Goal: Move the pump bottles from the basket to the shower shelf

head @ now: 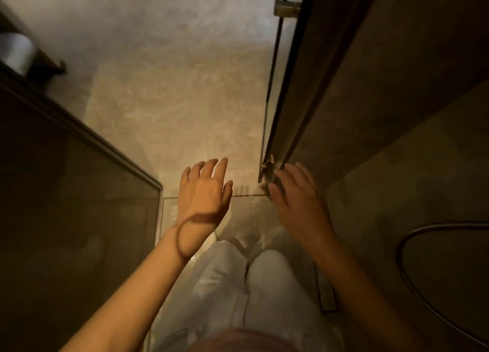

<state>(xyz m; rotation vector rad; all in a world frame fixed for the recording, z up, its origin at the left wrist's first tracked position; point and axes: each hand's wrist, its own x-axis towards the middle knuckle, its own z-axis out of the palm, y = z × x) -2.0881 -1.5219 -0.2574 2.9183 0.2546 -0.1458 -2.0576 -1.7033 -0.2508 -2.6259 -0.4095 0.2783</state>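
Note:
No pump bottle, basket or shower shelf shows in the head view. My left hand (205, 193) is stretched forward over the floor, fingers spread, holding nothing; a dark hair band circles its wrist. My right hand (296, 200) is also open and empty, its fingertips close to the bottom corner of the glass shower door (275, 129). Whether they touch the door frame I cannot tell.
Beige tiled floor (172, 100) fills the middle. A dark glass panel (66, 179) stands on the left, a dark wall (397, 87) on the right with a shower hose (407, 245) looping on it. A toilet paper roll (16, 52) is at far left. My white-trousered legs (238, 285) are below.

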